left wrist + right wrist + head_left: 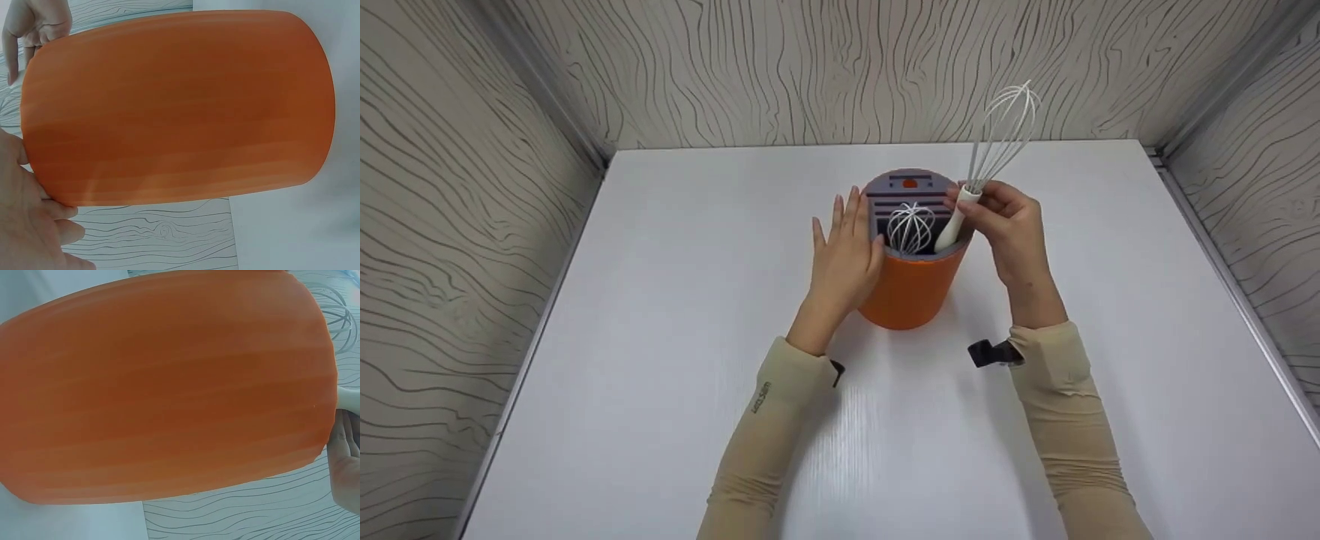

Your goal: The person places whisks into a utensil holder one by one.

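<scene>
An orange utensil holder (911, 294) with a grey slotted top stands upright on the white table. My left hand (844, 264) rests against its left side near the rim, fingers extended. With thumb and fingers, my right hand (1014, 225) pinches a white whisk (951, 229) at the upper handle, its wire head up and leaning right. The lower end of that handle is at the holder's front opening; how deep it reaches is hidden. Another white whisk (911, 227) stands in the same opening, wires upward. In the right wrist view, the holder's orange wall (169, 394) covers most of the picture.
The white table (675, 315) extends around the holder, with a wood-patterned wall (780, 75) behind it and similar panels at both sides. A small black wrist camera (994, 352) juts from the right sleeve. Narrow slots line the rear of the holder's top.
</scene>
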Demonstrator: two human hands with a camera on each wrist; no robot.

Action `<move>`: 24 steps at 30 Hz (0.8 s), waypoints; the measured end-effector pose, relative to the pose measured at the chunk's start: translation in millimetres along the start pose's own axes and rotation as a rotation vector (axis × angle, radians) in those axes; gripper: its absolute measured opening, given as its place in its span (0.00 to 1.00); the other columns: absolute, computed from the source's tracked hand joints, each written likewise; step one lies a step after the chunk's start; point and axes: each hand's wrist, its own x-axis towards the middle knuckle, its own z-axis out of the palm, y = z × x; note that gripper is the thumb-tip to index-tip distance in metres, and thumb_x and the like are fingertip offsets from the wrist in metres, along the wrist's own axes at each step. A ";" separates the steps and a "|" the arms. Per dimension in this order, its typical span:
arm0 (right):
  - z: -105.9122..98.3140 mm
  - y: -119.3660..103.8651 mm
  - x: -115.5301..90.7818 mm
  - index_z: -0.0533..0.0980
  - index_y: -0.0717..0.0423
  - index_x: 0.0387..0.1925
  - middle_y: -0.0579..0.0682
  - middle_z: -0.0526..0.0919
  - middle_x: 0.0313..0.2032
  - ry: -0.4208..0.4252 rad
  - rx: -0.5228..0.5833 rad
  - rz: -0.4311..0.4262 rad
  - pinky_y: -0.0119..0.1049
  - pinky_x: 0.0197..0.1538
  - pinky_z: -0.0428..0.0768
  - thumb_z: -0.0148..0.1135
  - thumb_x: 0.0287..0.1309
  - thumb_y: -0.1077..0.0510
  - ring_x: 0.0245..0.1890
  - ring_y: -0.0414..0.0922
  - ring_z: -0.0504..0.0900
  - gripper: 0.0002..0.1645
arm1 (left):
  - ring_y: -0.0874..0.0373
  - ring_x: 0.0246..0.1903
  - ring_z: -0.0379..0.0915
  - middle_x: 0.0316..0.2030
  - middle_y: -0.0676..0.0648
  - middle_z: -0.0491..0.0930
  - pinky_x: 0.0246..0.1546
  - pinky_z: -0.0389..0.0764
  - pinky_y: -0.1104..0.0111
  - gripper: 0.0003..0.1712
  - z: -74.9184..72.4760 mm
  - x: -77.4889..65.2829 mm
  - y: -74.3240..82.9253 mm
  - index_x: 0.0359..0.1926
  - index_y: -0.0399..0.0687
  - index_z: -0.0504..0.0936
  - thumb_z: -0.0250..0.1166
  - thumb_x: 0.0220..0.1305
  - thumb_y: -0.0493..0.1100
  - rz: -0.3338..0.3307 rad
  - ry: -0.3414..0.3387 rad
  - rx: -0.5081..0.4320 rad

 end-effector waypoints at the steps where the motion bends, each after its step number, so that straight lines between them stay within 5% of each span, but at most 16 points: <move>1: -0.3 0.5 0.0 0.74 0.79 0.43 0.58 0.85 0.36 0.000 -0.001 0.002 0.40 0.47 0.79 0.60 0.53 0.74 0.38 0.48 0.85 0.14 | 0.47 0.72 0.37 0.73 0.43 0.45 0.65 0.41 0.43 0.35 0.1 0.0 0.0 0.73 0.38 0.48 0.42 0.71 0.50 -0.002 -0.003 0.000; 24: 2.6 3.5 1.5 0.73 0.81 0.46 0.54 0.86 0.35 0.008 -0.059 0.030 0.38 0.48 0.78 0.63 0.53 0.71 0.39 0.46 0.85 0.19 | 0.47 0.72 0.36 0.73 0.43 0.44 0.66 0.40 0.44 0.35 -0.5 0.3 -1.0 0.73 0.38 0.48 0.41 0.72 0.51 -0.005 -0.014 -0.007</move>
